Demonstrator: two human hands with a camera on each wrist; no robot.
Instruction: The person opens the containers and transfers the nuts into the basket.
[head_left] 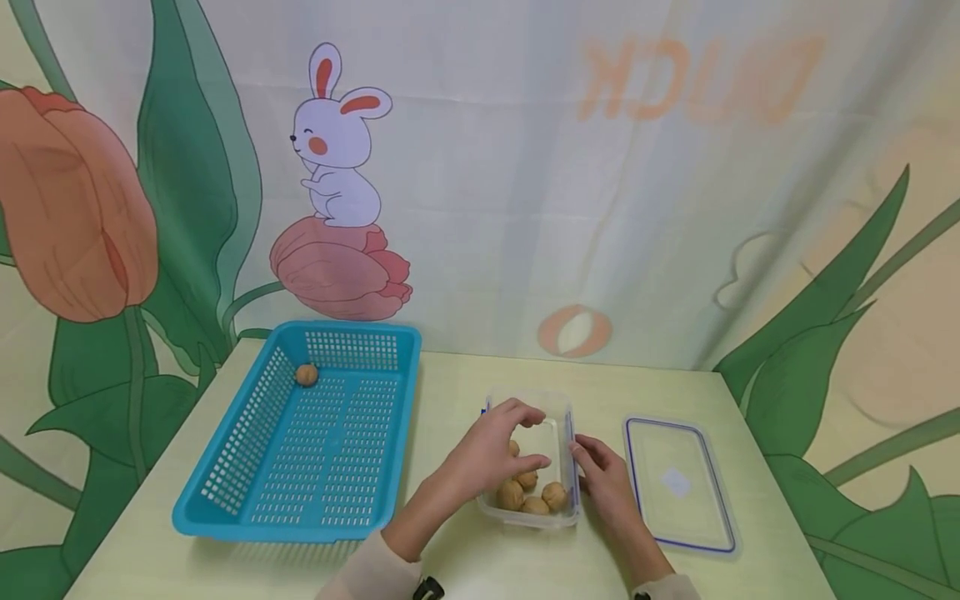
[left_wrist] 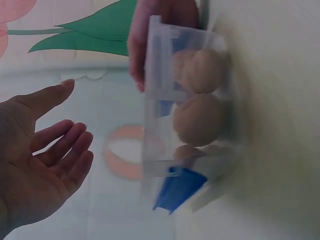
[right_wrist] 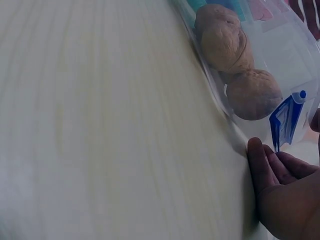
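A clear plastic box with blue latches stands on the table with several walnuts in its near part. My left hand is over the box's left side, thumb and fingers spread apart with nothing between them. At the box's right wall, my right hand holds the side, its thumb by the rim and its fingers low outside near the blue latch. Through the wall in the left wrist view, walnuts show in a row.
On the left is a blue perforated basket with a single walnut in its far left corner. A clear lid with a blue seal lies flat to the right of the box. Behind the table hangs a printed curtain.
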